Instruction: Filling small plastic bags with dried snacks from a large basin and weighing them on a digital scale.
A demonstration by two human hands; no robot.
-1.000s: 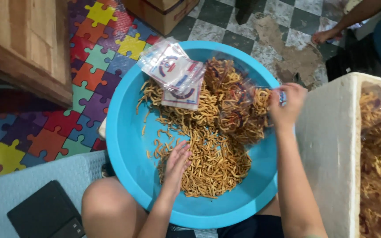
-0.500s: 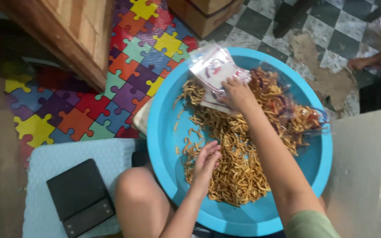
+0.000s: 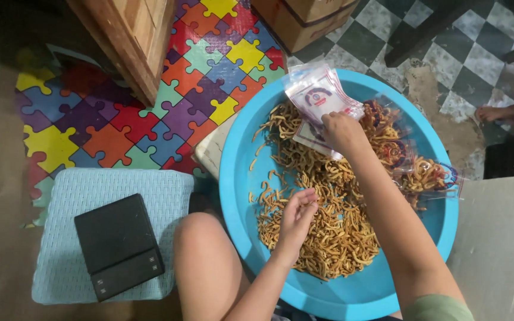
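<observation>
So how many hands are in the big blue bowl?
2. The left hand rests on the fried sticks near the middle; the right hand touches the clear packets at the far rim.

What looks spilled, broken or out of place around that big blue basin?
Nothing has spilled: the fried snack sticks all lie inside the blue basin. The one worn spot is the checkered floor beyond its far rim, where a bare, rough brown patch breaks the tile pattern.

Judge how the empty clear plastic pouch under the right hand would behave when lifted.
The pouch is thin clear film lying flat, so probably floppy and very light. It looks glossy, so the right hand may find it slippery. Sitting on loose fried sticks, it would likely slide if pushed.
</observation>
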